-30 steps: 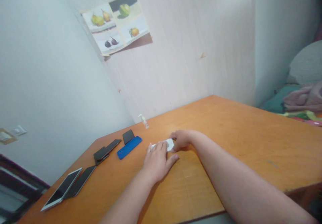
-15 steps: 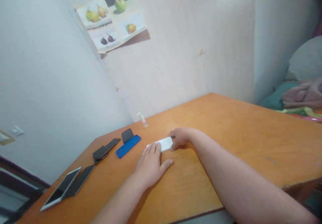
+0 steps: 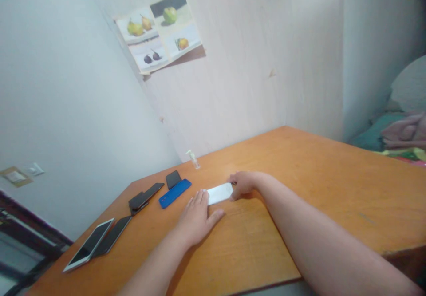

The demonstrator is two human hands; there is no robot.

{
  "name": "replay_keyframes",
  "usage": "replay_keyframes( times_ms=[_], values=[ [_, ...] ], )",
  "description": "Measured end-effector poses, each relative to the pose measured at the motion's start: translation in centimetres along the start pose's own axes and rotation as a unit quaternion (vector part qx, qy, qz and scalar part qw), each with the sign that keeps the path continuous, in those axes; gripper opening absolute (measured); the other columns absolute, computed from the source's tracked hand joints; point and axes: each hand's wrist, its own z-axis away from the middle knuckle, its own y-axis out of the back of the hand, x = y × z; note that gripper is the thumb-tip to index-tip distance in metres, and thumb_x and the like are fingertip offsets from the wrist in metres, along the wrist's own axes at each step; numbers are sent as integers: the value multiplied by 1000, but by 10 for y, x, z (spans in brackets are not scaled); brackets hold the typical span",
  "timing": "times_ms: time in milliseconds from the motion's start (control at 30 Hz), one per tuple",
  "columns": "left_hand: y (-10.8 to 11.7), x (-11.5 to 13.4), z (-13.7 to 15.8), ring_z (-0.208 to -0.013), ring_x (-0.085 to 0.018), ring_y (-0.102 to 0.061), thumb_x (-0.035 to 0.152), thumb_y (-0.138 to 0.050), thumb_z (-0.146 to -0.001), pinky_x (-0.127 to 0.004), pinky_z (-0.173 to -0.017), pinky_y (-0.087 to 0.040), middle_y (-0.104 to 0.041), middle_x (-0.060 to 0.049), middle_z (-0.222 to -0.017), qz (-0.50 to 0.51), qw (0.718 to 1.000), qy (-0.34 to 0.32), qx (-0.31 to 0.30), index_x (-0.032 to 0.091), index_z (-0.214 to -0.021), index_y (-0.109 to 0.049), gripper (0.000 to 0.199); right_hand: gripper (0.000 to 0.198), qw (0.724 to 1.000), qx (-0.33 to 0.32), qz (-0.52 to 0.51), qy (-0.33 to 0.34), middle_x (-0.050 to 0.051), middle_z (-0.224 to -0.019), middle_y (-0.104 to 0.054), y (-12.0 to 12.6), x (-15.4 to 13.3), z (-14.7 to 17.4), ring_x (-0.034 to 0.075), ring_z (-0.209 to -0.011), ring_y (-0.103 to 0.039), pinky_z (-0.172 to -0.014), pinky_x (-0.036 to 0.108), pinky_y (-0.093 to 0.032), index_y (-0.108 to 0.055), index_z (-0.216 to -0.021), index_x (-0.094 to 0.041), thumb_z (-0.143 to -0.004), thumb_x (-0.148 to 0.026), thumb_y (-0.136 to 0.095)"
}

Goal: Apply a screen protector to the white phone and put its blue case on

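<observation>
A flat white phone-shaped slab [image 3: 220,194] lies on the wooden table. Around its right end curl the thumb and fingers of my right hand [image 3: 242,184], gripping it. My left hand [image 3: 196,216] rests at the slab's left end, fingers stretched out flat and thumb spread on the tabletop. Left of my hands lies a blue phone or case [image 3: 175,193], with a small dark phone [image 3: 173,179] touching its far side.
A stack of dark phones [image 3: 144,198] lies farther left. Nearer the left edge, a white-framed tablet [image 3: 89,246] overlaps a dark flat device [image 3: 113,237]. A clear pump bottle [image 3: 193,159] stands near the wall. Fruit pictures [image 3: 161,34] hang above the table [image 3: 319,189].
My left hand has slid leftward off the slab's top, so more of its white surface shows. My right hand keeps its grip. The whole view has shifted slightly.
</observation>
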Motion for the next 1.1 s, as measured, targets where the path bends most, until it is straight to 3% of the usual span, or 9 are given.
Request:
replay_keyframes(
  times_ms=[167, 433, 667, 900, 1100],
  values=[
    [2, 1, 35, -149, -32, -20, 74, -36, -90, -50, -120, -25, -23, -18, -161, 11, 999, -24, -23, 12, -153, -27, 89, 54, 1000, -1, -7, 0, 3, -103, -73, -1, 1, -2, 25, -96, -66, -75, 30, -46, -73, -100, -27, -56, -58, -79],
    [0, -9, -3, -147, -35, -24, 76, -32, -89, -50, -120, -24, -28, -25, -157, 31, 999, 29, -26, 5, -150, -31, 93, 49, 1000, -15, -12, 2, 1, -100, -73, 0, 0, -2, 24, -94, -66, -75, 28, -46, -73, -101, -28, -59, -53, -78],
    [3, 6, 23, -149, -34, -19, 76, -37, -88, -51, -120, -25, -24, -20, -160, 5, 999, -46, -20, 10, -152, -27, 92, 51, 1000, -13, -13, -6, 1, -101, -73, 0, 1, -2, 24, -93, -66, -73, 28, -46, -73, -100, -28, -57, -55, -78],
    [5, 5, -17, -144, -37, -33, 75, -34, -90, -52, -118, -27, -37, -26, -153, 11, 1000, -10, -13, 5, -147, -37, 90, 50, 1000, -12, -12, -6, 2, -100, -73, 0, -1, -1, 24, -95, -66, -75, 28, -46, -73, -98, -27, -57, -56, -78],
    [6, 19, 13, -148, -36, -22, 78, -39, -86, -51, -120, -24, -26, -21, -159, 8, 998, -63, -19, 10, -152, -28, 95, 47, 1000, -13, -10, -11, 2, -97, -74, -1, -2, -3, 23, -90, -66, -71, 27, -46, -74, -97, -26, -59, -54, -77]
  ],
)
